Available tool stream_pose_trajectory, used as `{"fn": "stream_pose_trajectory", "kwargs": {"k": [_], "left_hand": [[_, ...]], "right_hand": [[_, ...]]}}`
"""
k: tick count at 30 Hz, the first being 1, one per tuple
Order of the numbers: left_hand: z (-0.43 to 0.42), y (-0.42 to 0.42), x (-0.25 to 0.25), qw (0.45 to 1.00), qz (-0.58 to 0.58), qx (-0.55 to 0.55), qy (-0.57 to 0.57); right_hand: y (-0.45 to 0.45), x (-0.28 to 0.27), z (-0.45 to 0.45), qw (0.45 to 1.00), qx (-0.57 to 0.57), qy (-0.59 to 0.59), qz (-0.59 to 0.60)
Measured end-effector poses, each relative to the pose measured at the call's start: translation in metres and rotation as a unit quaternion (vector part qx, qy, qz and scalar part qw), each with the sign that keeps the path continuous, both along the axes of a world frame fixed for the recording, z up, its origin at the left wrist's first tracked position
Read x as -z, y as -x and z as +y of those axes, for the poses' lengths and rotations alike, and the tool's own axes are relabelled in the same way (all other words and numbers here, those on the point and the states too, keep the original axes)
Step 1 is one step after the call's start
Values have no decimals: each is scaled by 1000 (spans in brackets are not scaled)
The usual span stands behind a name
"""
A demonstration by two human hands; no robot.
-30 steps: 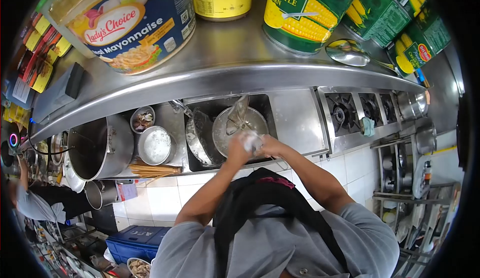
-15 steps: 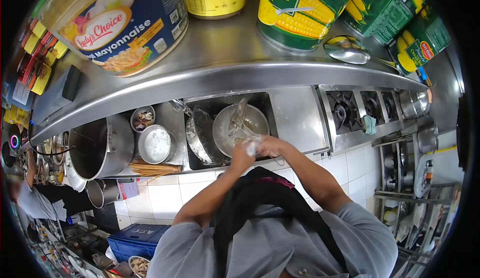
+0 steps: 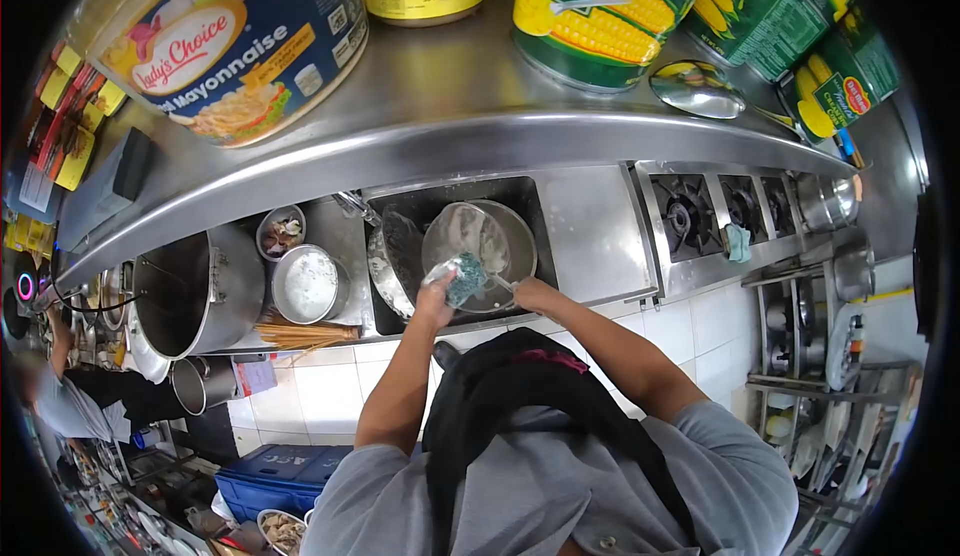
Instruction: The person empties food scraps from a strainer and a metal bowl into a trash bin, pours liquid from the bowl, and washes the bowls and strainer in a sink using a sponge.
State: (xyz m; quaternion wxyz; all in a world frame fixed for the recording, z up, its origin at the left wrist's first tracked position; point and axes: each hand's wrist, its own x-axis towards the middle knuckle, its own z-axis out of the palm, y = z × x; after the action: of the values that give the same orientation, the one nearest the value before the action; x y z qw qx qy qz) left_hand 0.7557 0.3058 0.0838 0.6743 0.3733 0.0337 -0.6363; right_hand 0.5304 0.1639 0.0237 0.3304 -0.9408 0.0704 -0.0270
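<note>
My left hand [image 3: 433, 302] is closed on a green scrubber [image 3: 466, 279] with white suds, over the near left rim of a round metal bowl [image 3: 518, 244] in the sink [image 3: 546, 291]. To its right, my right hand [image 3: 538, 297] is closed around the handle of a metal utensil [image 3: 499, 282]. The utensil's handle slants into the bowl; its far end is blurred, and I cannot make out its shape. A second, suds-streaked metal vessel [image 3: 388, 274] leans at the sink's left side.
Left of the sink are a soapy pot [image 3: 310, 284], a small bowl of scraps [image 3: 282, 233], wooden sticks [image 3: 305, 333] and a large pot [image 3: 190, 294]. A stove [image 3: 700, 221] stands right. Cans and tubs line the shelf [image 3: 440, 106]. Another person [image 3: 75, 401] is far left.
My hands have moved apart: the left went left with the scrubber, now clearly visible, while the right stays at the utensil's handle. The utensil's far end has shifted within the bowl.
</note>
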Motion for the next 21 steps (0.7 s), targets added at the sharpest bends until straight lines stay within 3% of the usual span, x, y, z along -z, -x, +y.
{"fn": "stream_pose_trajectory", "kwargs": {"k": [1,2,3,4,5,7,9,11,12,14,16,18,20,21], "left_hand": [[0,-2,3,992,-128,11,-6],[1,-2,6,992,-125,9,-8],[3,-1,2,931,-355,66,-50],[5,1,2,813,-563,121,-89],[4,9,1,791,-601,93,-68],[2,31,-13,775,-622,106,-11],[1,57,-17,756,-642,120,48],[-1,77,-7,648,-752,53,106],[-4,69,4,648,-752,54,108],[-11,46,25,681,-728,82,-15],[-16,57,11,667,-741,68,17],[-11,86,-21,704,-701,61,99],[-16,80,-18,679,-721,48,134],[-22,66,-2,630,-768,54,101]], "right_hand": [[0,-8,5,979,116,-88,139],[0,-16,11,919,227,-172,273],[-4,-36,18,820,334,-304,351],[0,-41,21,819,333,-305,355],[3,-46,22,817,313,-353,330],[5,-55,22,813,293,-400,304],[3,-63,22,782,238,-521,247],[-2,-83,22,783,257,-501,264],[-4,-93,24,782,275,-484,280],[-6,-105,32,785,290,-477,267],[-4,-107,28,789,306,-469,253],[-6,-103,21,825,234,-476,195],[-6,-129,23,819,228,-502,159],[1,-128,25,807,249,-506,172]]}}
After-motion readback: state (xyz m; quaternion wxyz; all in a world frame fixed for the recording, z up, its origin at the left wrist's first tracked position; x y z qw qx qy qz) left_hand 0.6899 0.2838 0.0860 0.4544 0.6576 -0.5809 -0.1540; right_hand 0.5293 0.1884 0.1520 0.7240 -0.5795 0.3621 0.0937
